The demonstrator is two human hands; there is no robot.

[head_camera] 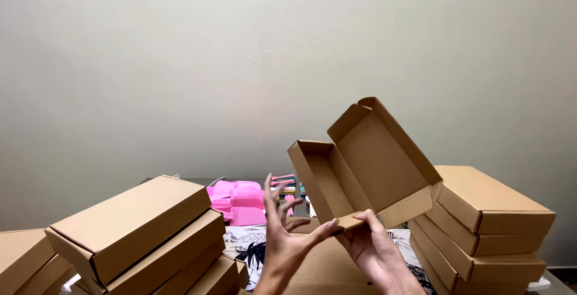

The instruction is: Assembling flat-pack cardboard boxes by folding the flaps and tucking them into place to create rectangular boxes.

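I hold an open brown cardboard box point(366, 165) tilted up in front of me, its lid flap raised and its inside empty. My right hand point(375, 250) grips the box's lower front edge from below. My left hand point(282, 235) is beside it with fingers spread, its fingertips touching the box's lower left corner. A flat cardboard sheet point(327, 265) lies on the table under both hands.
A stack of closed cardboard boxes point(144, 235) leans at the left, another stack point(487, 223) stands at the right. Pink packages point(240, 202) and colourful items point(287, 185) lie behind, a black-and-white printed cloth point(249, 244) in the middle. A plain wall rises behind.
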